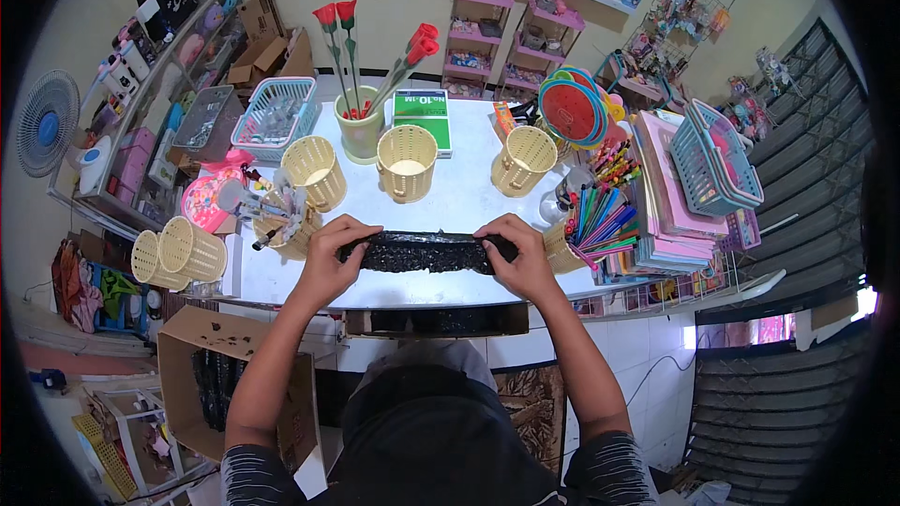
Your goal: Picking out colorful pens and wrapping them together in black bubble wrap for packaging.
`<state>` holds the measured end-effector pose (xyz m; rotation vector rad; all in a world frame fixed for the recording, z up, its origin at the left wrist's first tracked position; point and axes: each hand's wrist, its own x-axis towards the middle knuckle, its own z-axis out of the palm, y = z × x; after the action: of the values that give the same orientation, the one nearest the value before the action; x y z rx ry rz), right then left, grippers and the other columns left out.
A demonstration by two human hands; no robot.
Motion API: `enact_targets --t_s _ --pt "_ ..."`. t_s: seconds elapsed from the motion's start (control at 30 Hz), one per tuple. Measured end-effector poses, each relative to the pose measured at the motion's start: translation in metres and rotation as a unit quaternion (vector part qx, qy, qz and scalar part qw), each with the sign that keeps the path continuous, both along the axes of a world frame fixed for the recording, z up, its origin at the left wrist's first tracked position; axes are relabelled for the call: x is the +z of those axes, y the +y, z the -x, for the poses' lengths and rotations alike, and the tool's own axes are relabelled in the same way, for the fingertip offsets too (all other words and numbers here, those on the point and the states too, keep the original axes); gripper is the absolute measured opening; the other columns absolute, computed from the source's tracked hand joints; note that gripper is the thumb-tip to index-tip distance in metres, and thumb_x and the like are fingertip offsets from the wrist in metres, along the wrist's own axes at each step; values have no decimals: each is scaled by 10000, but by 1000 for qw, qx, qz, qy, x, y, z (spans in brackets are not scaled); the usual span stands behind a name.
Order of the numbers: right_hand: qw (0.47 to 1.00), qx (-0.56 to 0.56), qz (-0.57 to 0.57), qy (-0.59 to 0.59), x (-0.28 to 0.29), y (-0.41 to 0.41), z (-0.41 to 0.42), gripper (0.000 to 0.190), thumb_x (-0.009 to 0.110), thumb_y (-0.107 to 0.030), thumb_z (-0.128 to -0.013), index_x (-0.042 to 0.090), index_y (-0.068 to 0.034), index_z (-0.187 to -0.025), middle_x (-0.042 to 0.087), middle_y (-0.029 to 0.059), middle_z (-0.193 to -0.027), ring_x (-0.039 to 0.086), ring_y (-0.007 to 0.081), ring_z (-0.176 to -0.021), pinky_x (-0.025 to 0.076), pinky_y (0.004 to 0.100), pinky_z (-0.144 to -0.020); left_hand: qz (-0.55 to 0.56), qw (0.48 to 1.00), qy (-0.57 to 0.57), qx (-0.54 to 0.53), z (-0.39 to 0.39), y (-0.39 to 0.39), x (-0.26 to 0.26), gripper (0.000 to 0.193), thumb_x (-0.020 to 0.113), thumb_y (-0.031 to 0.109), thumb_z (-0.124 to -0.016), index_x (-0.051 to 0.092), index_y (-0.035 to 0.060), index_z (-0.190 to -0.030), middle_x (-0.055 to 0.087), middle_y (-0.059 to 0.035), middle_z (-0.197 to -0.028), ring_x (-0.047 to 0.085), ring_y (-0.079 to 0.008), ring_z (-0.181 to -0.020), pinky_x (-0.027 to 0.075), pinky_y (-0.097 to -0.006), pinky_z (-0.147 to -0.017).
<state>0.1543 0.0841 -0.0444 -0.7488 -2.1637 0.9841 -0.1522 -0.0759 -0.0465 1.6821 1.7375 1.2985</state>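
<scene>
A black strip of glossy, crinkled material, with a flat shiny band along its far edge, is stretched sideways over the near part of the white tabletop. My left hand pinches its left end between thumb and fingers. At the right end, my right hand grips it the same way. Just beyond the strip stand cream woven-look plastic baskets, one in the middle and another further right. What exactly the strip is made of, I cannot tell.
Pens in a basket and stacked books stand right. Left are a basket of brushes, a blue-pink basket and a vase of red artificial roses. An open drawer lies below the table edge, beside a cardboard box holding black items.
</scene>
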Motion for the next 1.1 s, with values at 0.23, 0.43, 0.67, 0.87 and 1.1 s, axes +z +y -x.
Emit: enact_targets --t_s 0.23,0.43,0.67,0.87,1.1 --pt "993 -3 -115 -17 -5 4 -2 198 693 97 -811 733 -27 -960 702 115 -974 662 341 -1042 533 432 -936 -32 999 -6 -11 2 0 -9 383 659 -210 -843 859 14 -1080 809 -161 -1046 765 -262 -1011 596 -358 -962" --pt "988 3 -153 -36 -10 5 -1 175 679 90 -781 688 -38 -901 673 105 -963 641 341 -1030 520 439 -905 -38 999 -22 -15 -1 -1 -11 404 633 -241 -801 864 13 -1014 794 -153 -993 803 -299 -1081 621 -378 -964" --pt "977 -11 -208 -53 2 -5 5 104 799 -51 -849 695 -51 -856 671 88 -948 636 311 -974 492 437 -860 -51 999 10 -8 -4 -2 -11 336 670 -222 -817 856 8 -975 713 -119 -904 809 -323 -1108 631 -384 -941" --pt "986 -1 -157 -61 -9 1 -1 240 894 -209 -899 714 -59 -845 677 73 -929 642 289 -940 481 434 -844 -64 997 38 -1 -14 -4 3 182 763 -111 -864 837 -19 -1003 740 -133 -991 792 -323 -1133 633 -387 -933" --pt "980 35 -180 -78 -5 2 0 255 868 -200 -922 807 -83 -1140 753 58 -1099 673 258 -1052 468 405 -891 -59 996 64 24 -11 0 1 104 862 16 -905 830 -11 -1001 808 -146 -1155 785 -288 -1087 605 -376 -957"
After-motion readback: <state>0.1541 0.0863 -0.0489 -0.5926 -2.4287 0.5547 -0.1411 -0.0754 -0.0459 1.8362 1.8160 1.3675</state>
